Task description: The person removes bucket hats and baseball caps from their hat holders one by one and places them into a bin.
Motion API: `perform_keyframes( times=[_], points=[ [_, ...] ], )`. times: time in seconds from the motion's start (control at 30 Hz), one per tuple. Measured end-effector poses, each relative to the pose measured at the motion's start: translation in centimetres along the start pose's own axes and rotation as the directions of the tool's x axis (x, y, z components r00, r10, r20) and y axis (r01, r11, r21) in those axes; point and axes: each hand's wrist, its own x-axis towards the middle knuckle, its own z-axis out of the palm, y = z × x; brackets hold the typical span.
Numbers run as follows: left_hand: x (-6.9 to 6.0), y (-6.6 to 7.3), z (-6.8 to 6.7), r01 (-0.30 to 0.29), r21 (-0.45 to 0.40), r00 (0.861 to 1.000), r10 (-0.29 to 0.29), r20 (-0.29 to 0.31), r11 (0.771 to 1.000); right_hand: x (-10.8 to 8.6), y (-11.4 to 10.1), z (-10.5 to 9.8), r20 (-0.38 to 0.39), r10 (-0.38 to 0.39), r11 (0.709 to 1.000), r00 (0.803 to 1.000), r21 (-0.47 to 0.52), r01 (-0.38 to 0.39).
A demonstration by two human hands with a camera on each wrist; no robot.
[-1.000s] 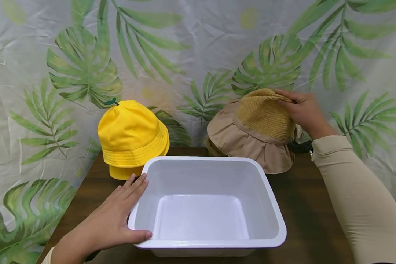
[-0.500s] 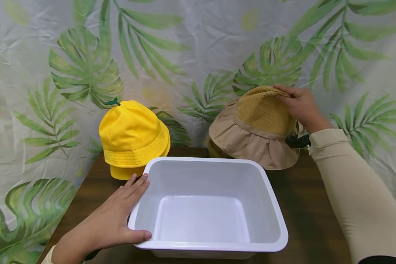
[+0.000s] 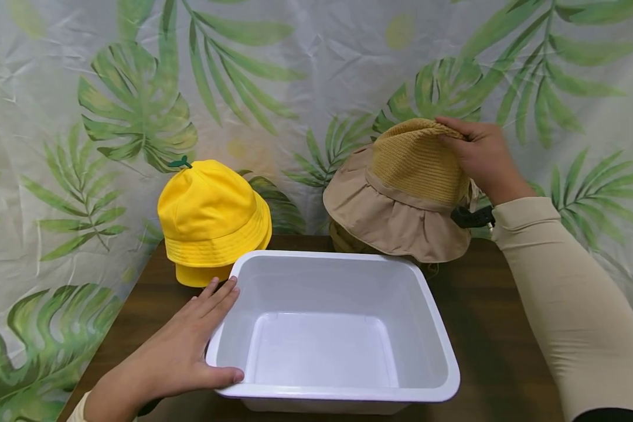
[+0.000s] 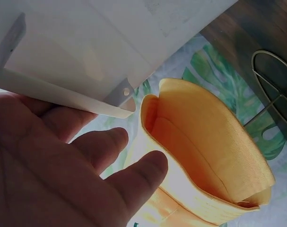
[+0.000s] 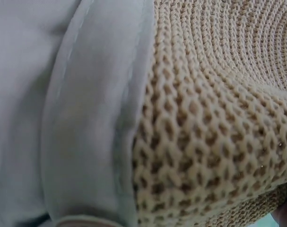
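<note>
My right hand (image 3: pixel 482 155) pinches the knitted crown of a tan sun hat (image 3: pixel 422 170) with a pleated beige brim, at the back right. The knit and fabric band of this sun hat (image 5: pixel 195 118) fill the right wrist view. My left hand (image 3: pixel 181 346) rests against the left side of a white plastic basin (image 3: pixel 438 328), its fingers stretched and spread along the rim and the thumb on the near corner. In the left wrist view, the fingers (image 4: pixel 105 146) lie by the basin's rim. Inside the basin, the bare floor shows.
A yellow bucket hat (image 3: pixel 211 211) with a green sprout stands at the back left, just behind the basin. In the left wrist view a wire ring base (image 4: pixel 271 85) shows beside it. An olive-brown item (image 3: pixel 343 240) sits beneath the sun hat. Leaf-patterned cloth (image 3: pixel 316 76) hangs behind the dark wooden table (image 3: pixel 490 328).
My right hand has raised the sun hat, after shifting it slightly right and then back left. More of what lies beneath its brim now shows. My left hand and the basin stay in place.
</note>
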Motion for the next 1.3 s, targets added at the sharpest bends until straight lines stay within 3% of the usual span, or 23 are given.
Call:
perform_keyframes(
  times=[0.23, 0.6, 0.87, 1.1, 1.3],
  points=[
    [0.1, -0.1, 0.0, 0.001, -0.005, 1.0, -0.001, 0.004, 1.0, -0.2, -2.1, 1.7, -0.006, -0.093, 0.993, 0.996, 0.067, 0.093],
    [0.2, -0.1, 0.0, 0.027, -0.026, 0.999, -0.026, 0.034, 0.999, -1.5, -5.0, 4.5, 0.01, -0.139, 0.989, 0.99, 0.055, 0.138],
    [0.2, 0.0, 0.2, 0.014, -0.018, 1.0, -0.014, 0.01, 1.0, -2.9, -6.5, 6.3, 0.092, -0.213, 0.977, 0.973, 0.041, 0.21],
    [0.2, 0.0, 0.3, 0.0, -0.006, 1.0, 0.0, -0.005, 1.0, -4.5, -7.2, 7.4, 0.147, -0.22, 0.975, 0.964, 0.069, 0.212],
    [0.1, -0.1, 0.3, -0.025, 0.01, 0.999, 0.025, -0.028, 1.0, -5.9, -7.4, 8.5, 0.221, -0.275, 0.96, 0.936, 0.125, 0.252]
  ],
)
